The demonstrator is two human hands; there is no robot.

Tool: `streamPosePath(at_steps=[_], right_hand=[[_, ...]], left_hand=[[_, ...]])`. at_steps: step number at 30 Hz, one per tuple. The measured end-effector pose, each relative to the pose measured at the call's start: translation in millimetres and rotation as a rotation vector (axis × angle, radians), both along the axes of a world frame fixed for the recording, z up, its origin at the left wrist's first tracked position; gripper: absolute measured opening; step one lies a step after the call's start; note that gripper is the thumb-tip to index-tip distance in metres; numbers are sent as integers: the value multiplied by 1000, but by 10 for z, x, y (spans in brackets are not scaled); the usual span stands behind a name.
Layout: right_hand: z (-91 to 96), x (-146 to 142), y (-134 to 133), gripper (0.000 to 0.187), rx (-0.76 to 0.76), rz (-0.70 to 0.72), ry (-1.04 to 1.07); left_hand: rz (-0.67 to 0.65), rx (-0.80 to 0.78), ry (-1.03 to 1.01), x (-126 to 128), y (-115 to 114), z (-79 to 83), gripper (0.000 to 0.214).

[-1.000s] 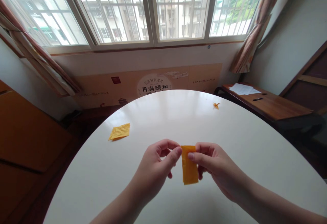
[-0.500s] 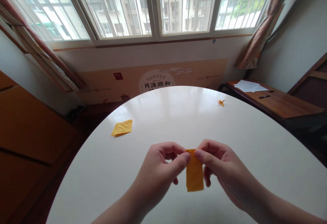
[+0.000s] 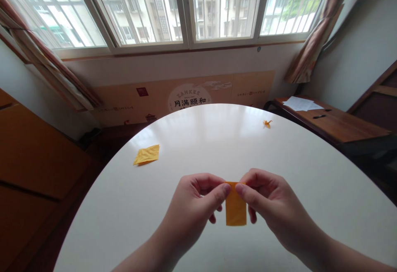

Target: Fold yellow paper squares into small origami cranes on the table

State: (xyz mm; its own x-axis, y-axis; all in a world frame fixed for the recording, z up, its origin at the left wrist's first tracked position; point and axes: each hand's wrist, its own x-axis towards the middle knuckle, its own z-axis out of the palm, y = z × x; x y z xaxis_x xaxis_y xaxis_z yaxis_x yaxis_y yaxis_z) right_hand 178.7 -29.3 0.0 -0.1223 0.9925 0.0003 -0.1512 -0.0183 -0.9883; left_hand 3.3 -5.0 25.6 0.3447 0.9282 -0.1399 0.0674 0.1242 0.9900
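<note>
A small folded piece of orange-yellow paper (image 3: 236,212) hangs between my two hands over the near part of the white table. My left hand (image 3: 198,206) pinches its upper left corner between thumb and forefinger. At the upper right corner, my right hand (image 3: 268,201) pinches it in the same way. Both thumbs lie on the face toward me, and the forefingers are mostly hidden behind the paper. The lower part of the paper hangs free as a flat rectangle.
The round white table (image 3: 198,139) bears a creased yellow sheet of paper (image 3: 147,155) at left and a small folded orange paper crane (image 3: 267,124) at the far right. Beyond its right edge stands a wooden bench (image 3: 344,125) with white sheets (image 3: 302,103) on it.
The lower edge of the held paper has risen a little, so the paper looks shorter and its layers more even. Both hands keep their pinch in nearly the same place.
</note>
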Motion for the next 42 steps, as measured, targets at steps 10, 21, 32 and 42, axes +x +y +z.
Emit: streamPosePath(at_steps=[10, 21, 32, 42], right_hand=[[1, 12, 21, 32, 22, -11, -44], [-26, 7, 39, 30, 23, -27, -66], [-24, 13, 36, 28, 13, -13, -22], [-37, 9, 20, 24, 1, 14, 18]], left_hand=[[10, 53, 29, -9, -2, 6, 26], [24, 111, 58, -13, -3, 8, 24], [36, 100, 29, 3, -4, 31, 28], [42, 106, 35, 8, -3, 26, 29]])
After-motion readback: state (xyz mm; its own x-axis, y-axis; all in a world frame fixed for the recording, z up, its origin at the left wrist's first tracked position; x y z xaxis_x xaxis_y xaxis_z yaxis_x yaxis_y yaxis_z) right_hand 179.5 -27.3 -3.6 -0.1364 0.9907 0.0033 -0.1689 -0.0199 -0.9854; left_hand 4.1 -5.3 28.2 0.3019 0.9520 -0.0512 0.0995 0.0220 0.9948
